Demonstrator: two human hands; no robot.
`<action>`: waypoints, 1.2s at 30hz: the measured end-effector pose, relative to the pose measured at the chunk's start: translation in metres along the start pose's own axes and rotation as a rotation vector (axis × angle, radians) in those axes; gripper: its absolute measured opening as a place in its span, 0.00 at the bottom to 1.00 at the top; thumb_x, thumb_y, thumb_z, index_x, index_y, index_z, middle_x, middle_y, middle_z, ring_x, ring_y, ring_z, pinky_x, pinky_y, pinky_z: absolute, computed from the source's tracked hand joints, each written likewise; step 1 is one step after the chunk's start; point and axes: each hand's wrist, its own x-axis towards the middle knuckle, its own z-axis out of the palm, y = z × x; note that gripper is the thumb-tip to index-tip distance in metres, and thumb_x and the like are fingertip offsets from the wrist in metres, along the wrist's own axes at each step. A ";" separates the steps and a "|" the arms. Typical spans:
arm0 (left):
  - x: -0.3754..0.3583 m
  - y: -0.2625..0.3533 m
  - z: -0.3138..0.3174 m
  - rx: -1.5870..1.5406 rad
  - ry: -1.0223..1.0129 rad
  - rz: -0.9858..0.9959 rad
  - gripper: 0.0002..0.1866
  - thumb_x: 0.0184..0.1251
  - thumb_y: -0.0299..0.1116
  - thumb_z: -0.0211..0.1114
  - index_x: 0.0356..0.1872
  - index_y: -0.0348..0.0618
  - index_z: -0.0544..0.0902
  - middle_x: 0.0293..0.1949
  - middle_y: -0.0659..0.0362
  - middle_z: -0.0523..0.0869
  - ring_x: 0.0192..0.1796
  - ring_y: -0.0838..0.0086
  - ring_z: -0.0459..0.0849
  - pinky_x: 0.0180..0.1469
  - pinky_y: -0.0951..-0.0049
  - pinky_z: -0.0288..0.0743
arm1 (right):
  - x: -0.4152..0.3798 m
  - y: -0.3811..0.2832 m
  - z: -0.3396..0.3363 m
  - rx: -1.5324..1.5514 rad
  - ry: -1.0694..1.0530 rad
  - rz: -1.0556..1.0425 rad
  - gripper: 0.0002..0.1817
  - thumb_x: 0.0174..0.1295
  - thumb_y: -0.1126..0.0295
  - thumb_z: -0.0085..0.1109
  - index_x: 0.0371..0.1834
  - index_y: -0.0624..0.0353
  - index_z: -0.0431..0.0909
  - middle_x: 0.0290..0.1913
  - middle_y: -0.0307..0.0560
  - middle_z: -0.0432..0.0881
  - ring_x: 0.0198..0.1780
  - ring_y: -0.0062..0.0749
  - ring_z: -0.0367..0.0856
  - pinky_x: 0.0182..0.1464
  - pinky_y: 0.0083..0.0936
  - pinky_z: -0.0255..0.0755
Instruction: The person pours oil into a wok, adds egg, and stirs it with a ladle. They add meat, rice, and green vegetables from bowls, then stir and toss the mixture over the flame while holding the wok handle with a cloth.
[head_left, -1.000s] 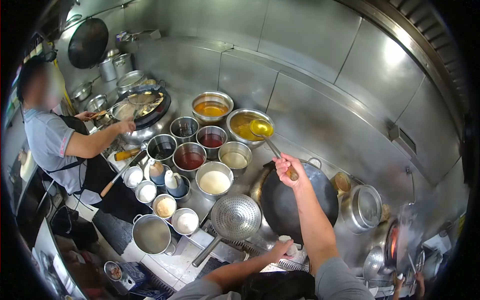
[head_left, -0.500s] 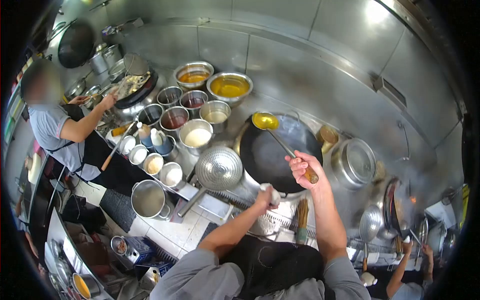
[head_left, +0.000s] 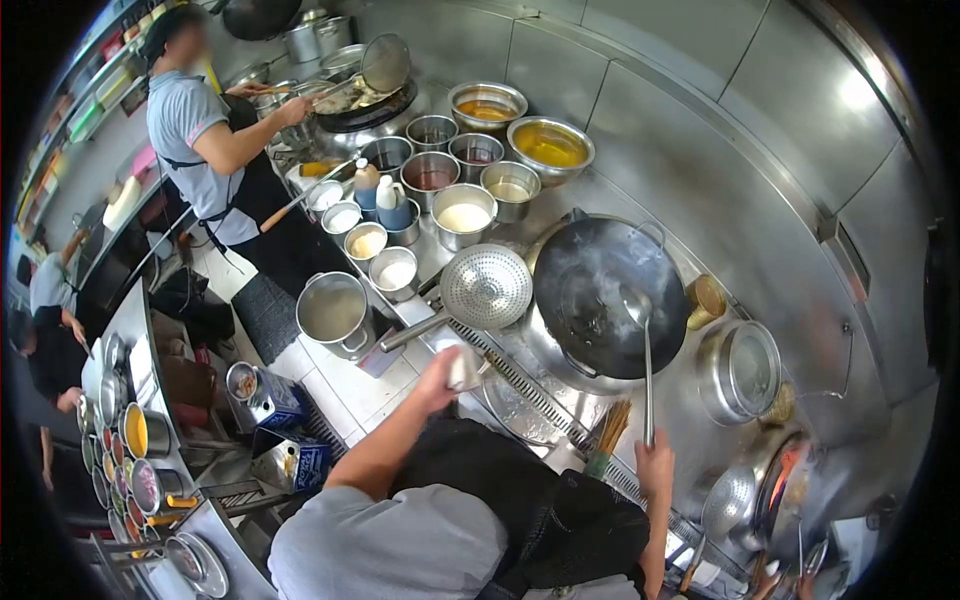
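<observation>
A ladle [head_left: 648, 370] is in my right hand [head_left: 655, 468], whose fingers wrap round the end of its handle. Its bowl rests inside the dark wok [head_left: 590, 275], toward the right side. Wisps of steam or smoke rise from the wok, and its bottom has a wet sheen. My left hand [head_left: 440, 380] is closed on a white cloth [head_left: 463, 370], in front of the wok and apart from it. Near that hand, a perforated strainer [head_left: 487, 287] lies left of the wok. A bamboo brush [head_left: 610, 432] stands between the wok and my right hand.
Pots of sauces [head_left: 465, 212] and two bowls of yellow liquid [head_left: 551, 148] crowd the counter on the left. A lidded pot [head_left: 745, 370] stands right of the wok. Flames show at another wok [head_left: 785, 480] farther right. A co-worker [head_left: 200, 130] cooks at the far left.
The ladle, which held yellow oil above the wok's far rim, is now down in the wok. My left hand and cloth moved left, away from the wok's near edge. The view turned left.
</observation>
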 end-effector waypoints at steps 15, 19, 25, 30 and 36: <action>0.038 0.040 -0.012 0.220 -0.181 -0.012 0.20 0.72 0.46 0.60 0.55 0.42 0.76 0.42 0.62 0.83 0.40 0.77 0.81 0.40 0.72 0.78 | 0.150 -0.189 0.054 0.534 0.073 0.091 0.26 0.63 0.68 0.60 0.63 0.64 0.67 0.20 0.42 0.75 0.19 0.26 0.74 0.22 0.28 0.69; 0.041 0.063 -0.020 0.274 -0.268 -0.088 0.21 0.73 0.45 0.60 0.55 0.39 0.74 0.43 0.59 0.84 0.41 0.74 0.84 0.43 0.71 0.79 | 0.275 -0.283 0.082 0.759 -0.029 0.073 0.24 0.63 0.68 0.60 0.59 0.67 0.69 0.20 0.39 0.73 0.15 0.23 0.71 0.16 0.25 0.65; 0.050 0.104 -0.053 0.279 -0.236 -0.063 0.24 0.72 0.44 0.61 0.58 0.38 0.72 0.47 0.57 0.82 0.48 0.74 0.80 0.52 0.69 0.76 | 0.412 -0.367 0.145 0.691 -0.138 0.251 0.08 0.65 0.70 0.56 0.35 0.63 0.70 0.20 0.42 0.74 0.15 0.24 0.71 0.15 0.25 0.65; 0.058 0.125 -0.064 0.251 -0.182 -0.062 0.23 0.72 0.44 0.61 0.58 0.38 0.72 0.48 0.57 0.82 0.49 0.75 0.79 0.52 0.70 0.75 | 0.451 -0.387 0.150 1.213 -0.377 0.438 0.06 0.67 0.70 0.49 0.34 0.59 0.69 0.18 0.41 0.72 0.16 0.26 0.71 0.15 0.25 0.65; 0.069 0.137 -0.059 0.282 -0.195 -0.012 0.22 0.72 0.44 0.62 0.57 0.39 0.73 0.49 0.59 0.81 0.49 0.76 0.78 0.52 0.72 0.74 | 0.441 -0.389 0.122 1.744 -0.492 0.461 0.11 0.69 0.70 0.49 0.28 0.57 0.63 0.19 0.38 0.69 0.17 0.21 0.69 0.18 0.16 0.67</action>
